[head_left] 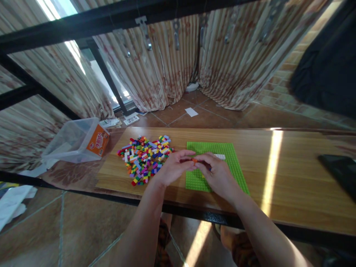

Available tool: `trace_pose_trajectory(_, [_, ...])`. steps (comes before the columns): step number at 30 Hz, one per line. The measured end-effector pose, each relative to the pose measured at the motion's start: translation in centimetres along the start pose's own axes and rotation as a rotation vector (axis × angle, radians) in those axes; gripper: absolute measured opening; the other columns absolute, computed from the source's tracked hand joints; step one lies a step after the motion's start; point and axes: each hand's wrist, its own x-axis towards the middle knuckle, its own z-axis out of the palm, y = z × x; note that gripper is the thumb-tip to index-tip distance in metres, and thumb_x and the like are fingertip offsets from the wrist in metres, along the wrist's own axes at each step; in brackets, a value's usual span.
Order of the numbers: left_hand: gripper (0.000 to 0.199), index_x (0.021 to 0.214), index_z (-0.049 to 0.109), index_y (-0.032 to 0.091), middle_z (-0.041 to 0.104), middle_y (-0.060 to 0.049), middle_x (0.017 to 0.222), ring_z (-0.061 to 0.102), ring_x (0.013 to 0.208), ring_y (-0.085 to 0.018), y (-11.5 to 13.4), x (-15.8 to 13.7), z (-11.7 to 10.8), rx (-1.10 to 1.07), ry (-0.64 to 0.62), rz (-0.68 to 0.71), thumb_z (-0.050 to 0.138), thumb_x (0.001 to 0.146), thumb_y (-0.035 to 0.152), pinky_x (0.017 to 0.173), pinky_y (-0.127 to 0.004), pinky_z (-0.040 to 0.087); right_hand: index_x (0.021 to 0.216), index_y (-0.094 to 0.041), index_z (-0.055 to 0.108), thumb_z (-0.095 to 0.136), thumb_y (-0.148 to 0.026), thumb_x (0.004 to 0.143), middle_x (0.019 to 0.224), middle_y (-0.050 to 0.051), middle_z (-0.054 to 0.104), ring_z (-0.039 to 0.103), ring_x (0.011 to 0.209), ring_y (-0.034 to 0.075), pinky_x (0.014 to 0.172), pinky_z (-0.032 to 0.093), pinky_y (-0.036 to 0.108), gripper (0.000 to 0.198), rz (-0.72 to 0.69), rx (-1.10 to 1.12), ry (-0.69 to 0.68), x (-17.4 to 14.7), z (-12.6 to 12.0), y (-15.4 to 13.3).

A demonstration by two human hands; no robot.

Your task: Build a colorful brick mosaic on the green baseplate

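A small orange toy brick [195, 160] is held between the fingertips of both hands, above a green studded baseplate [236, 178]. My left hand [174, 167] comes in from the left, its thumb and fingers closed on the brick. From the other side my right hand [218, 173] pinches the same piece. White bricks [220, 157] sit on the plate just beyond my right hand. Bits of yellow and blue show beneath that hand, mostly hidden by it. A spread heap of many-coloured bricks [148, 155] lies left of the baseplate, near my left hand.
The wooden tabletop [303, 178] carries a dark flat object [338, 174] at its right end. Left of the board lies a clear plastic bin [72, 142] with an orange label. A black metal bar [125, 18] crosses above, before curtains [167, 66].
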Motion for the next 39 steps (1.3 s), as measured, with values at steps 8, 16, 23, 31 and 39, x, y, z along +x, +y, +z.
trace_pose_trajectory(8, [0.017, 0.096, 0.066, 0.011, 0.07, -0.004, 0.085, 0.065, 0.069, -0.008, -0.5, 1.4, 0.8, 0.172, 0.227, -0.018, 0.062, 0.08, 0.007, 0.069, -0.021, 0.052, 0.095, -0.024, 0.073, 0.061, -0.038, 0.087, 0.097, 0.004, 0.069, 0.065, 0.083, 0.018, 0.073, 0.051, 0.032, 0.02, 0.222, -0.051, 0.086, -1.0, -5.3, 3.1])
trace_pose_trajectory(16, [0.024, 0.101, 0.068, 0.012, 0.07, -0.003, 0.075, 0.064, 0.064, -0.013, -2.3, 2.0, 1.4, 0.441, 0.197, 0.054, 0.06, 0.079, 0.014, 0.063, -0.024, 0.051, 0.094, -0.029, 0.076, 0.06, -0.033, 0.09, 0.108, 0.005, 0.065, 0.063, 0.099, 0.021, 0.091, 0.05, 0.039, 0.017, 0.109, -0.16, -0.106, -2.1, -4.6, 2.7])
trace_pose_trajectory(23, [0.027, 0.103, 0.07, 0.013, 0.074, -0.007, 0.084, 0.068, 0.081, -0.018, -2.7, 2.2, 1.9, 0.655, 0.208, 0.122, 0.062, 0.078, 0.016, 0.078, -0.03, 0.055, 0.089, -0.027, 0.077, 0.062, -0.029, 0.088, 0.102, 0.006, 0.065, 0.062, 0.098, 0.022, 0.09, 0.051, 0.041, 0.015, 0.066, -0.234, -0.069, -2.1, -3.7, 3.0])
trace_pose_trajectory(31, [0.032, 0.107, 0.069, 0.013, 0.075, -0.01, 0.09, 0.069, 0.08, -0.021, -2.5, 2.0, 2.5, 0.768, 0.191, 0.104, 0.067, 0.078, 0.026, 0.071, -0.031, 0.054, 0.087, -0.023, 0.074, 0.057, -0.027, 0.09, 0.101, 0.009, 0.065, 0.062, 0.097, 0.024, 0.09, 0.052, 0.046, 0.018, -0.032, -0.29, -0.053, -2.1, -3.6, 3.1])
trace_pose_trajectory(39, [0.032, 0.106, 0.07, 0.013, 0.075, -0.009, 0.09, 0.068, 0.081, -0.021, -2.2, 1.9, 3.1, 0.827, 0.202, 0.087, 0.069, 0.078, 0.028, 0.073, -0.031, 0.053, 0.09, -0.022, 0.07, 0.054, -0.026, 0.092, 0.103, 0.011, 0.065, 0.058, 0.104, 0.027, 0.089, 0.052, 0.046, 0.017, -0.1, -0.412, -0.113, -2.2, -3.4, 3.4])
